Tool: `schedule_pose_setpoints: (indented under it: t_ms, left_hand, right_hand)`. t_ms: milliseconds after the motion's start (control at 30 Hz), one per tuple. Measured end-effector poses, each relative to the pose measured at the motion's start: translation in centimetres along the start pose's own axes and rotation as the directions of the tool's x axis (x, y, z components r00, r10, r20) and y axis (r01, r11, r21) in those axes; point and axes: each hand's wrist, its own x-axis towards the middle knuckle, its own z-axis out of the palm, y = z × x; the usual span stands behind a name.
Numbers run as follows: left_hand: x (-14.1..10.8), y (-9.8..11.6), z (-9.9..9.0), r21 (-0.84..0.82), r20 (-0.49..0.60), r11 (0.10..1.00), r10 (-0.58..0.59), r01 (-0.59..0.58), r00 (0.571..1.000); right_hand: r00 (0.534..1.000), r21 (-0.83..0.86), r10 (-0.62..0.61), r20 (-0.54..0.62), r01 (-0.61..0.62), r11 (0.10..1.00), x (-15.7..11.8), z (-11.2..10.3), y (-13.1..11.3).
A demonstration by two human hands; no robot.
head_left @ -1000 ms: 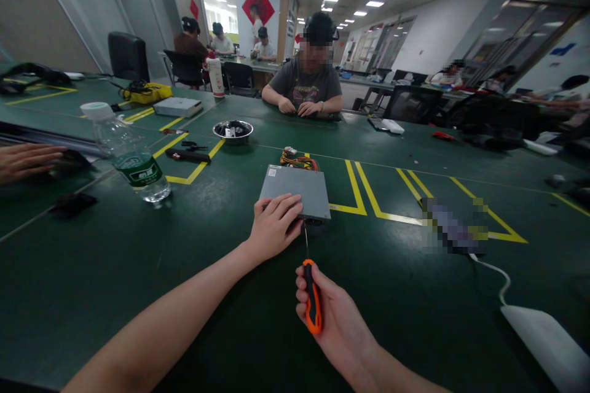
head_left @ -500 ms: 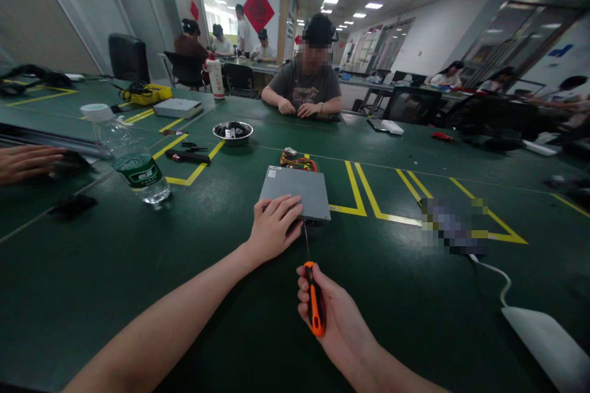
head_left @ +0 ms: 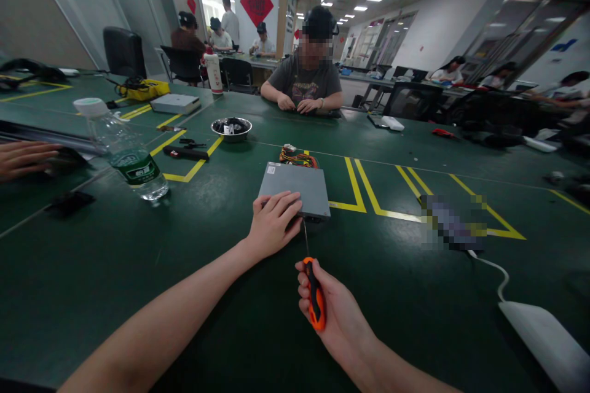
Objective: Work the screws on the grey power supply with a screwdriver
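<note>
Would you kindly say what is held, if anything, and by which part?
The right hand holds the screwdriver by its orange-and-black handle; the left hand rests on the grey metal box.

Left hand palm down, right hand curled.
The left forearm slants from lower left to centre, fingers extended; the right forearm angles in from lower right, fingers wrapped inward.

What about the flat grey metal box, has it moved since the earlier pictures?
No, not that I can see. The flat grey metal box sits in the same place relative to the yellow tape corner on its right.
</note>
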Motion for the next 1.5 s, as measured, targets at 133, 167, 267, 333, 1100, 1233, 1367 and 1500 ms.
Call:
schedule_pose_setpoints:
  t_ms: [133,167,267,333,1100,1233,1367,1500]
  left_hand:
    - [-0.03,0.01,-0.04,-0.001,-0.002,1.000,0.001,-0.001,1.000]
    - [-0.03,0.02,-0.07,-0.001,-0.001,1.000,0.001,-0.001,1.000]
    - [-0.02,0.05,-0.12,0.002,0.004,1.000,-0.003,0.003,1.000]
    - [-0.01,0.06,-0.12,0.002,0.006,1.000,-0.006,0.006,1.000]
    - [0.06,0.24,-0.19,-0.012,0.006,1.000,-0.018,0.019,1.000]
    - [0.04,0.25,-0.25,-0.015,0.004,1.000,-0.019,0.019,1.000]
    - [0.07,0.32,-0.29,-0.014,0.007,0.999,-0.033,0.033,0.999]
    - [0.08,0.44,-0.35,-0.017,0.027,0.999,-0.041,0.041,0.999]
  right_hand:
    - [1.000,-0.011,-0.009,0.019,0.009,1.000,0.22,-0.05,0.10]
    - [0.999,0.006,-0.010,0.032,0.010,1.000,0.25,-0.11,0.12]
    - [0.996,0.049,-0.072,0.047,0.070,0.996,0.21,-0.25,0.15]
    - [0.997,0.066,-0.063,0.052,0.059,0.996,0.09,-0.24,0.12]
    - [0.999,-0.009,-0.002,0.035,0.003,1.000,0.02,-0.16,-0.02]
    - [0.997,0.026,-0.068,0.043,0.067,0.997,-0.06,-0.18,-0.07]
    - [0.997,0.021,-0.002,0.071,0.001,1.000,0.08,-0.10,-0.22]
    - [0.998,-0.024,0.003,0.071,-0.001,1.000,0.02,0.00,-0.16]
